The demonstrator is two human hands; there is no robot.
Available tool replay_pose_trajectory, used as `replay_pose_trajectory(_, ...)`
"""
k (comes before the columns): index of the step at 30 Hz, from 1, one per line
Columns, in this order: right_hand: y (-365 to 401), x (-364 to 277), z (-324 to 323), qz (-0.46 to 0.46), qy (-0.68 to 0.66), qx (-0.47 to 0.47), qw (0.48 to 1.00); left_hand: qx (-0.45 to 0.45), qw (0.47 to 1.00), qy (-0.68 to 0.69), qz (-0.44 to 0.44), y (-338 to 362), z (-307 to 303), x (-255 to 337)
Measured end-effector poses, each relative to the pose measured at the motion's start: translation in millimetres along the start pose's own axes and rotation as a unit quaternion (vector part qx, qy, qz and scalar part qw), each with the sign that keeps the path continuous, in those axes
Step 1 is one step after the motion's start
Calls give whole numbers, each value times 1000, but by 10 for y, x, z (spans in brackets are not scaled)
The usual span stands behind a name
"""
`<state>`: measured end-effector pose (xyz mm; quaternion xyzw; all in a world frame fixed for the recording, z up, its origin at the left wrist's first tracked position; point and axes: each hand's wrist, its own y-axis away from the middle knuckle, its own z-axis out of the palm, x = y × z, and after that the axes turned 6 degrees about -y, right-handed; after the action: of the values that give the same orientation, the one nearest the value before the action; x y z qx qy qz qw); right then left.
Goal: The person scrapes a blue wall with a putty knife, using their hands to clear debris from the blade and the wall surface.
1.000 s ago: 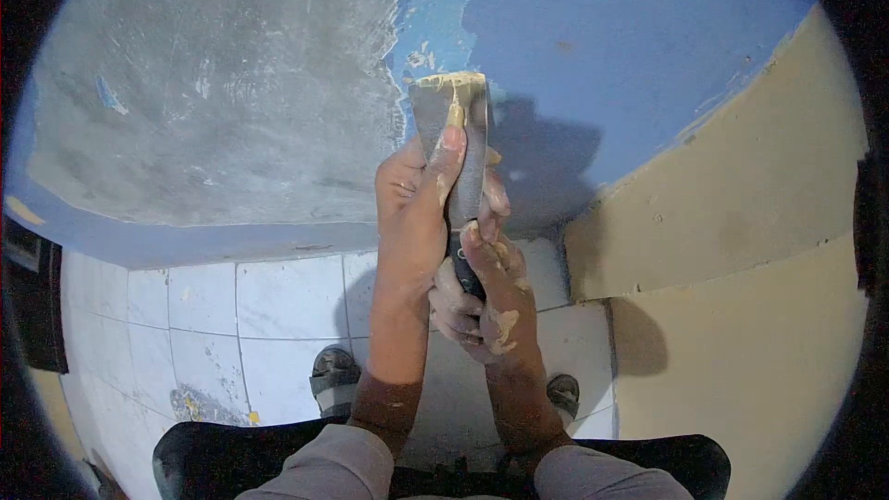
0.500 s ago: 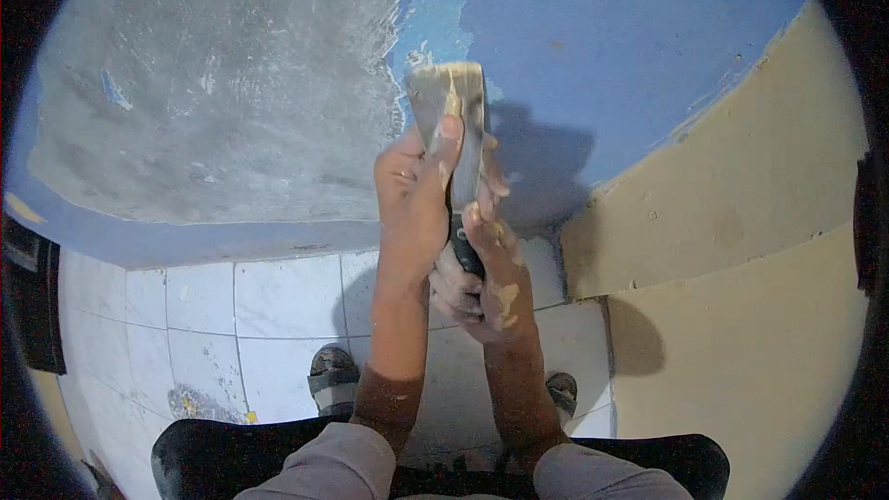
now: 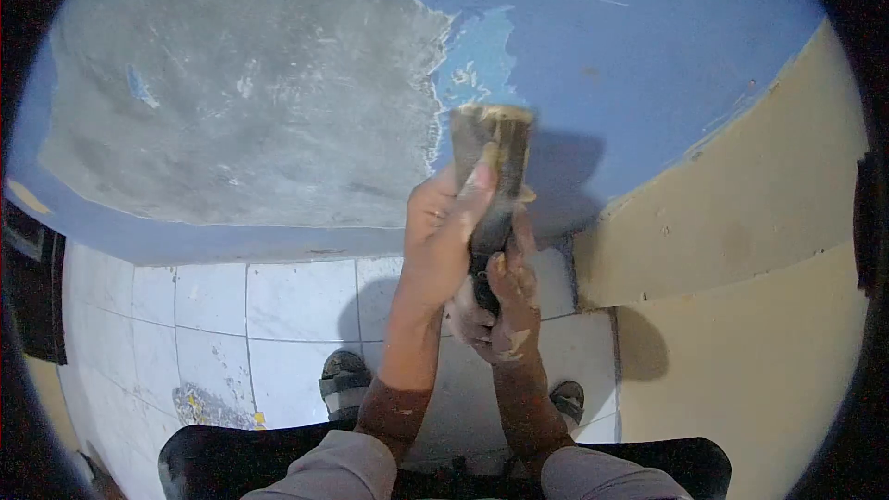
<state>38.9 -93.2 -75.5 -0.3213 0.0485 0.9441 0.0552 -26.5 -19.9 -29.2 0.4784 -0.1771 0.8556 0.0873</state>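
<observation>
A wide putty knife [image 3: 514, 143] points up toward the wall, its blade smeared by motion. Pale filler lines the blade's top edge, and a streak of it lies by my left thumb. My right hand [image 3: 515, 306] is wrapped round the black handle, with dried filler on its fingers and wrist. My left hand [image 3: 433, 231] holds the blade from the left, thumb flat on its face and fingers behind, partly hidden. Just past the blade edge in this view is a light-blue patch [image 3: 482, 51] on the wall.
Blue wall [image 3: 639, 65] surrounds a large bare grey patch [image 3: 250, 93] with a ragged edge. A beige wall [image 3: 732, 204] stands at right. Below are white floor tiles [image 3: 296, 301] with paint spots and my sandalled feet [image 3: 344, 375]. A dark object [image 3: 35, 287] stands at far left.
The view has shifted, so wall, hands and putty knife all appear further right and lower. Both hands keep their hold, and the blade now looks blurred and darker.
</observation>
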Motion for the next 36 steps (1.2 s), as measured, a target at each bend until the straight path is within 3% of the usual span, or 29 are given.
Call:
replay_pose_trajectory(2, -6, 51, -42, 19, -14, 5, 1000, 30, 999, 28, -22, 5, -17, -63)
replay_pose_trajectory(5, -31, 91, -48, 69, -62, 6, 996, 6, 999, -34, -35, -24, -94, -111)
replay_pose_trajectory(11, -97, 34, 39, 60, -2, 13, 998, 11, 999, -35, -33, -86, -82, -99)
replay_pose_trajectory(23, -96, 91, 29, 82, -64, -20, 994, 24, 998, -46, -42, -101, -45, -30)
replay_pose_trajectory(26, -121, 118, 9, 139, -245, -53, 958, -4, 996, -83, -34, -130, -113, -34)
replay_pose_trajectory(29, -109, 62, 165, 102, -143, -9, 985, 5, 996, -84, -26, -152, -80, 14)
replay_pose_trajectory(32, -144, 37, 217, 35, -45, -41, 998, -14, 997, -59, -39, -193, -45, 150)
replay_pose_trajectory(36, -136, 65, 231, 56, -75, -37, 995, -3, 997, -75, -27, -162, -31, 141)
